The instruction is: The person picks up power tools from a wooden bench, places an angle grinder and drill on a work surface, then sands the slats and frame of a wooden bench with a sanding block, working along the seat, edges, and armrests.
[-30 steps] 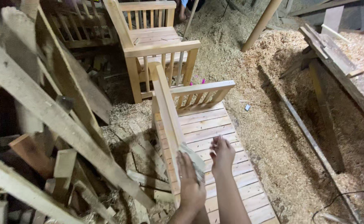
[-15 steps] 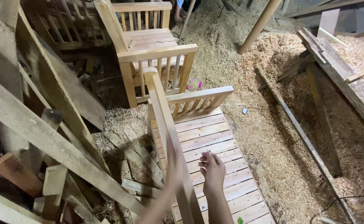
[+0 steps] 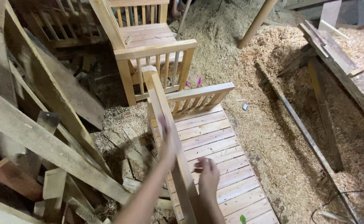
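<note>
Near middle: wooden chair frame (image 3: 206,137) lying on sawdust floor (image 3: 273,124). Left hand (image 3: 167,143) blurred against long side rail (image 3: 165,124); grip too blurry to tell. Right hand (image 3: 208,176) on slats (image 3: 215,166), fingers (image 3: 201,162) loosely curled, holding nothing.

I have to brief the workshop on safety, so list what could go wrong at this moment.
1. The left hand is on the raised rail of the slatted wooden frame; bare skin on raw timber may catch splinters.
2. Loose planks lean in a pile beside the frame and might slide.
3. Thick sawdust could make footing slippery.
</note>
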Motion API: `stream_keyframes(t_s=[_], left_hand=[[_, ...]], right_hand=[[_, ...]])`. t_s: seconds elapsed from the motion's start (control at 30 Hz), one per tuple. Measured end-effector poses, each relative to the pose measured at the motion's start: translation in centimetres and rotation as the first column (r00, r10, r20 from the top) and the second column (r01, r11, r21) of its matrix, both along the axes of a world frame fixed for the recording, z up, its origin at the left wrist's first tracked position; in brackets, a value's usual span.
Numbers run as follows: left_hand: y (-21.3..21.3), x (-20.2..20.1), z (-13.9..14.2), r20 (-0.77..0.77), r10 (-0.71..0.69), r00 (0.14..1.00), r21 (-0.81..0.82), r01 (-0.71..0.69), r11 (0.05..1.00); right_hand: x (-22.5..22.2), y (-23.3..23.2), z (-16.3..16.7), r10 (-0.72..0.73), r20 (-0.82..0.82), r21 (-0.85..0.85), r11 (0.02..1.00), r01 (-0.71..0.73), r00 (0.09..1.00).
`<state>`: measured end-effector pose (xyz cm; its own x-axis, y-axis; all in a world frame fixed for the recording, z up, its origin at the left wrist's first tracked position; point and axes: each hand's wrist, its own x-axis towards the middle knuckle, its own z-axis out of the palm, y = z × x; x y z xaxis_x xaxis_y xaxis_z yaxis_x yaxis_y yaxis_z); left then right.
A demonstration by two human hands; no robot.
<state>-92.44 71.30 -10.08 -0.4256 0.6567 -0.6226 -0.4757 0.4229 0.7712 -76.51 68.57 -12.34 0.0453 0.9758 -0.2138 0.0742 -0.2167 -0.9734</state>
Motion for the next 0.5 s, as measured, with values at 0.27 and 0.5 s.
stream_keyframes(t_s=[0.27, 0.5], left_hand=[[-4.8, 4.4, 1.8, -0.851, -0.341, 0.399, -0.137, 0.458, 0.878], [6.0, -6.7, 4.3, -0.882, -0.472, -0.005, -0.437, 0.389, 0.811]], right_hand=[[-1.5, -3.6, 6.1, 0.077, 0.420, -0.060, 0.997, -0.056, 0.904], [-2.8, -4.2, 7.6, 0.093, 0.713, -0.068, 0.996, -0.063, 0.695]])
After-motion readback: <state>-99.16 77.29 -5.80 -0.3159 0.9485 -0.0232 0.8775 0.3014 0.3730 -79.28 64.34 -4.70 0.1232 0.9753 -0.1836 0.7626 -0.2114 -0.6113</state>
